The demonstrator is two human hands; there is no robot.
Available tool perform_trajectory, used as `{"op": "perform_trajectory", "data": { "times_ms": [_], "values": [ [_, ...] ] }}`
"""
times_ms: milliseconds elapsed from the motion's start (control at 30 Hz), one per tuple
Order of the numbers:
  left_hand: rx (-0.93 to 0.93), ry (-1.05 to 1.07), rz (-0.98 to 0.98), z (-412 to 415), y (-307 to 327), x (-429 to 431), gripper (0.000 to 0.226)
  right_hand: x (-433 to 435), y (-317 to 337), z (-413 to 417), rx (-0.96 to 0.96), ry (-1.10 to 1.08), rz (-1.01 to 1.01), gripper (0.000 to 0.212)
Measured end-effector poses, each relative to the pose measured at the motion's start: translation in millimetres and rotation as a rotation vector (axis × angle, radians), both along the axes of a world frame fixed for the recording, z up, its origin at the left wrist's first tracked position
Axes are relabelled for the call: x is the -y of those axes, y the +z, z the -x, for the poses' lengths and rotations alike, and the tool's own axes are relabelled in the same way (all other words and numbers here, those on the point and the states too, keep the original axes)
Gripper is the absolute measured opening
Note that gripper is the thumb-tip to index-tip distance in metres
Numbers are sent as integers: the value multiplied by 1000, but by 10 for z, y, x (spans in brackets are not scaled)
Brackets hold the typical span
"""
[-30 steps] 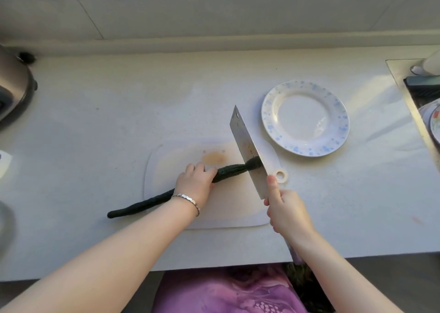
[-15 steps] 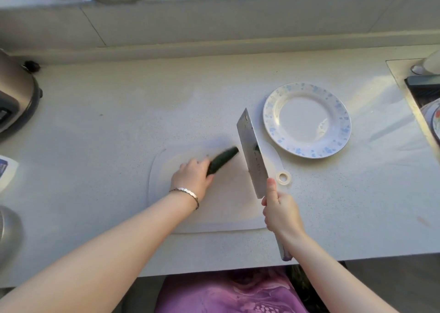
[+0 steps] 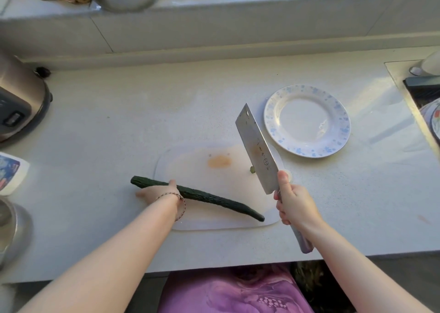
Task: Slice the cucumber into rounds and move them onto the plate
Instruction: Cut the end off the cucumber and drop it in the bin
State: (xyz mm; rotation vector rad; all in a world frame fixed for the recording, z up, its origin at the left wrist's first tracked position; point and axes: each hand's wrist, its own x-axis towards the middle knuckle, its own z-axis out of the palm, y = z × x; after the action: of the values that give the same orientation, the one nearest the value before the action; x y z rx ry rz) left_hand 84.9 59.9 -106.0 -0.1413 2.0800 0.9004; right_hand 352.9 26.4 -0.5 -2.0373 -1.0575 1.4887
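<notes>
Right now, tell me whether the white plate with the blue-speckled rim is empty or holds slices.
Empty: the white blue-speckled plate shows only a bare centre; the long dark green cucumber lies apart from it.

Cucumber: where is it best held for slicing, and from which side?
Hold the cucumber at its thick middle, coming from above on the left hand's side. It lies flat across the cutting board, thin tapered end nearest the cleaver, so cuts start there.

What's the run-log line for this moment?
left hand holds cucumber | right hand grips cleaver, raised | cucumber lies across cutting board | plate: no rounds
</notes>
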Motion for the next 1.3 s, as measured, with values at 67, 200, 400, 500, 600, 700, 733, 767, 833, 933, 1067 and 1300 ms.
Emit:
{"op": "perform_trajectory", "data": {
  "times_ms": [67,200,400,500,600,700,733,767,833,933,1067,1300],
  "values": [
    [-128,-158,51,-171,540,73,80,6,-2,-7,12,5,6,58],
    [-654,-901,305,-308,838,216,80,13,4,-29,29,12,7,59],
    [-991,-1986,-153,-602,829,321,49,54,63,-39,26,-26,-9,57],
    [-1022,-1961,-162,-637,675,340,44,82,111,-58,5,-62,-11,57],
    [-1028,-1896,-250,-626,537,330,44,116,169,-75,-11,-90,-14,58],
    [-956,-1865,-253,-660,595,320,36,173,207,-15,-12,-81,-22,58],
    [-910,-1839,-248,-685,616,316,30,191,207,24,-7,-70,-18,58],
    [-879,-1791,-202,-708,610,307,26,206,196,70,3,-53,-15,58],
    [-792,-1810,-60,-725,595,292,31,234,152,160,33,-4,-18,59],
    [-789,-1777,-79,-758,590,306,32,287,70,260,96,62,-29,60],
    [-804,-1769,-76,-758,596,288,33,332,2,333,130,75,-27,58],
    [-826,-1808,-66,-764,627,270,36,277,-77,426,160,79,-13,63]
  ]
}}
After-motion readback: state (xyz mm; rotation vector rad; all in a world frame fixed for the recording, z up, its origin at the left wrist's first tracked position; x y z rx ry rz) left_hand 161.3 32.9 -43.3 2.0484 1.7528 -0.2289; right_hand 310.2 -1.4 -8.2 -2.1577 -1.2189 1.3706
